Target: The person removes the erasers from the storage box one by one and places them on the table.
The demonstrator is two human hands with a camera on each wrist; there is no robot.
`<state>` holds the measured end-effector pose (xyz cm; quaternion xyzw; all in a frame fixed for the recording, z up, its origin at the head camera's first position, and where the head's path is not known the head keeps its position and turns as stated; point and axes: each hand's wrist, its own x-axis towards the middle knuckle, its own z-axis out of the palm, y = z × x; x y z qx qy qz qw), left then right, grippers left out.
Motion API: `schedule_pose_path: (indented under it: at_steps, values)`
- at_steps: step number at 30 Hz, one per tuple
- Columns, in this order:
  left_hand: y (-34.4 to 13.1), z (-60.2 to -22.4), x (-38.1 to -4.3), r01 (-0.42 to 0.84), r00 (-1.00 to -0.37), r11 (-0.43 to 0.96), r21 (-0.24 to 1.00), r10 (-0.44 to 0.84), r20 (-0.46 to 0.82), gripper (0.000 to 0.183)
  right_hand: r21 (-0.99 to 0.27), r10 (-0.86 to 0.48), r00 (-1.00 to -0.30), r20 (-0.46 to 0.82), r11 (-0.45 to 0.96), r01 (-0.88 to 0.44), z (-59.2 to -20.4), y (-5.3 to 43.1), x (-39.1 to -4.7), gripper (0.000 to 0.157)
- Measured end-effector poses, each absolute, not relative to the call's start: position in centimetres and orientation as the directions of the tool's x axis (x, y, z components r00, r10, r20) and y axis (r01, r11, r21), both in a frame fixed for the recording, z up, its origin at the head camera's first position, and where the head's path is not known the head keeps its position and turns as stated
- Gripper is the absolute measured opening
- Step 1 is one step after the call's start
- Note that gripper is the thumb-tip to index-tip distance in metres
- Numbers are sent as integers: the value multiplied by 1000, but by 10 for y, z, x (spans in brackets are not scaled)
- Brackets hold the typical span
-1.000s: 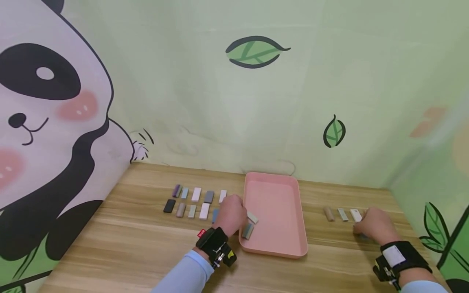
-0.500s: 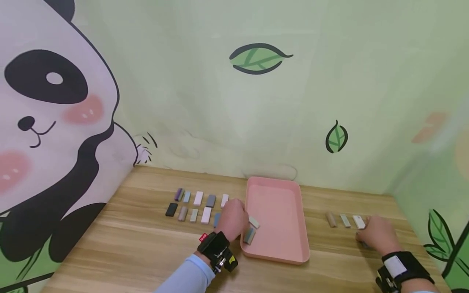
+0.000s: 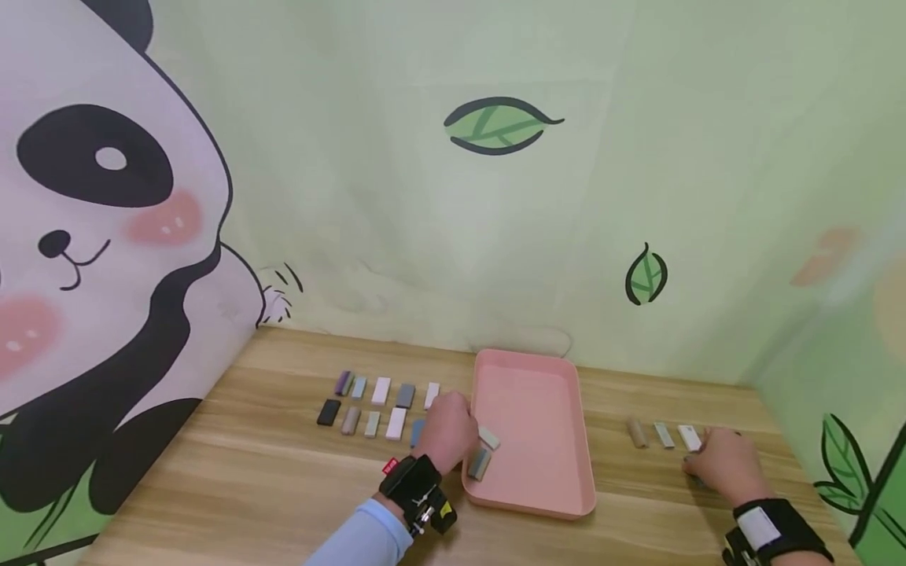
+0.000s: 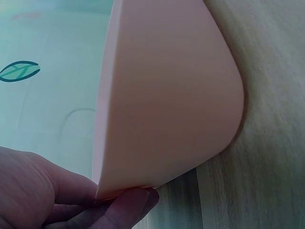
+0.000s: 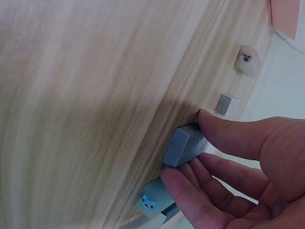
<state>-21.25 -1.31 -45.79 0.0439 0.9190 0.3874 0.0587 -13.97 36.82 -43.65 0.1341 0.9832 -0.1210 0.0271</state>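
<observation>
My left hand (image 3: 446,432) is at the left rim of the pink tray (image 3: 534,440). In the left wrist view, its thumb and fingers pinch the edge of the tray wall (image 4: 167,105). Two erasers, a pale one (image 3: 488,437) and a grey striped one (image 3: 479,464), lie inside the tray by that rim. Over to the right, my right hand (image 3: 729,464) pinches a blue-grey eraser (image 5: 183,145) between thumb and fingers, close over the table. A light-blue eraser with an animal face (image 5: 155,198) lies just beside its fingertips.
Left of the tray, several erasers stand in two rows, among them a black one (image 3: 329,413) and a white one (image 3: 396,424). Right of it lie a brown one (image 3: 637,432), a pale grey one (image 3: 664,435) and a white one (image 3: 689,438). A painted wall (image 3: 396,236) borders the table.
The head view has tilted slightly upward, so the table sits lower in it. Both hands keep their places, the left at the tray rim and the right at the eraser.
</observation>
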Motion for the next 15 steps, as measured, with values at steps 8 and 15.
schedule_pose_path:
  at_steps: [8, 15]
  values:
    - [-15, -461, -213, 22, -989, 700, 714, 118, -84, 40, -252, 233, -970, -67, 937, 243, -441, 370, -140, 22]
    - [-17, -459, -213, 5, -986, 697, 717, 124, -113, 39, -246, 188, -981, -53, 949, 196, -421, 353, -148, 22]
